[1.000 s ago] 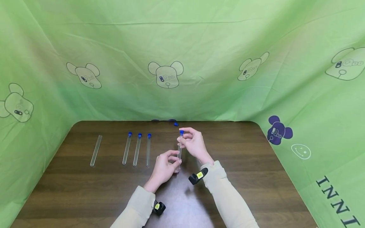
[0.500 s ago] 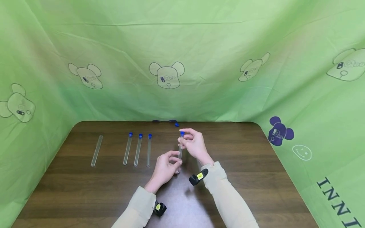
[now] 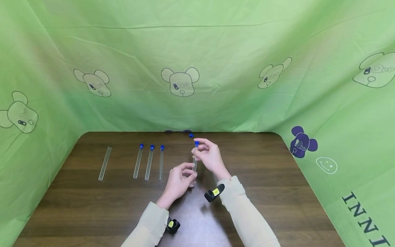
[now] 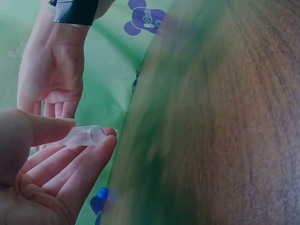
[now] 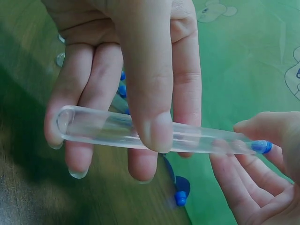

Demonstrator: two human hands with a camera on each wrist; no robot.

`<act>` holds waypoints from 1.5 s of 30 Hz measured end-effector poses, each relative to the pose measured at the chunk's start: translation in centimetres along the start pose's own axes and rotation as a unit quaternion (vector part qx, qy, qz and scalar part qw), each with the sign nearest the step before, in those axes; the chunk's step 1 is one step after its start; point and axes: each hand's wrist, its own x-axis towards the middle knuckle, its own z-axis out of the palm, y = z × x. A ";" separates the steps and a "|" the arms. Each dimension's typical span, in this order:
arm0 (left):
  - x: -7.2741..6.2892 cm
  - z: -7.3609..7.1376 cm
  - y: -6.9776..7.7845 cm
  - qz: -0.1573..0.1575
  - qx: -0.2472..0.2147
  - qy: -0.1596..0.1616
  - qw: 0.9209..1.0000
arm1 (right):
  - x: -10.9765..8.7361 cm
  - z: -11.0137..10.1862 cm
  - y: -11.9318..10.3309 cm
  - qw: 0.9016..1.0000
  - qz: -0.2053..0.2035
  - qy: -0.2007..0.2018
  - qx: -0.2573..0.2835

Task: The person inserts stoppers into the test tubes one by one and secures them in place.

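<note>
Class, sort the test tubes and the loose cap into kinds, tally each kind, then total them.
Held test tube: 1
Lying capped test tubes: 3
Lying uncapped test tube: 1
Loose blue cap: 1
Total: 6

Tube: clear, slim, round-bottomed, held between both hands, capped end away from person, round end nearer. Left hand grips lower part, thumb opposite fingers. Right hand holds top end. Cap: blue, at tube mouth.
</note>
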 end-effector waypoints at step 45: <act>0.0 -0.2 0.6 0.011 0.034 -0.001 0.999 | 0.3 0.0 -0.3 1.000 -0.010 0.009 -0.009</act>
